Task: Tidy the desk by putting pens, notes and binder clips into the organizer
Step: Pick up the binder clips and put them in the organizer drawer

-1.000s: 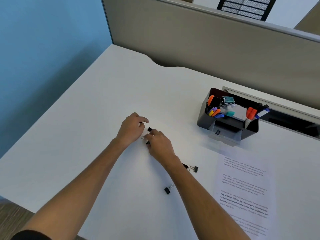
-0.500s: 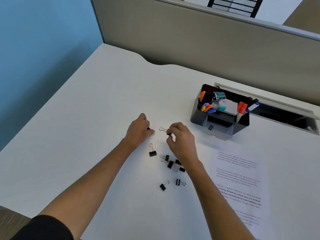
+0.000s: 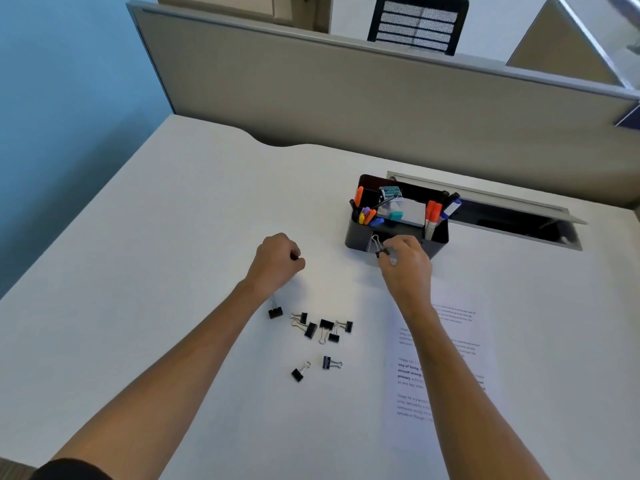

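While pinching a clip (image 3: 380, 247) at the organizer (image 3: 439, 239) front with right hand (image 3: 405, 263) fingers, risking a drop short of the drawer, apparently hidden; left hand (image 3: 277, 261) curling closed, contents unclear; clips (image 3: 320, 329) lying loose behind.

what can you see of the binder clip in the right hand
The binder clip is small, with a black body and two silver wire handles that look like metal. The right hand pinches its black body between the fingertips, handles pointing up and slightly left. It hangs clear of the desk, at the front of the dark grey organizer, near its low front compartment. Only the fingers touch it.
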